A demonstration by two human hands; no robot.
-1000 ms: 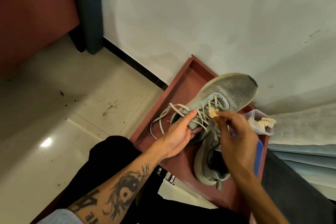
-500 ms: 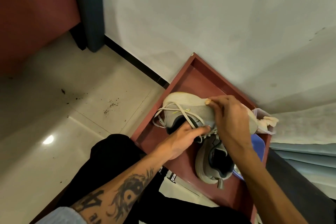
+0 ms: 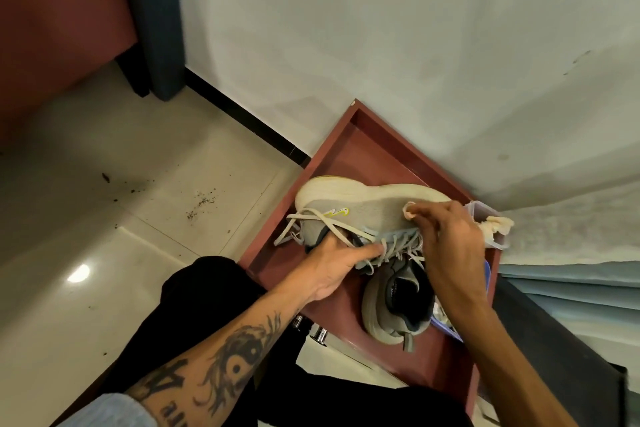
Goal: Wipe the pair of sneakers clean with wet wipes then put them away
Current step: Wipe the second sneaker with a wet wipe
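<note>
A grey sneaker (image 3: 363,211) with a cream sole lies on its side over the red-brown tray (image 3: 377,135), sole toward the wall. My left hand (image 3: 341,262) grips it at the collar, fingers inside the opening, thumb along the laces. My right hand (image 3: 450,236) pinches a small wet wipe (image 3: 408,210) against the shoe's side near the toe. The second grey sneaker (image 3: 391,308) stands upright in the tray just below, partly hidden by my right forearm.
A clear plastic tub (image 3: 485,218) with wipes sticking out sits at the tray's far right corner. A blue lid (image 3: 486,274) shows beside the second sneaker. The wall is right behind the tray. Tiled floor with dirt specks (image 3: 201,201) lies left; my dark trouser leg is below.
The sneaker was rolled from laces-up onto its side, sole facing the wall. My right hand moved from the laces to the shoe's side with the wipe.
</note>
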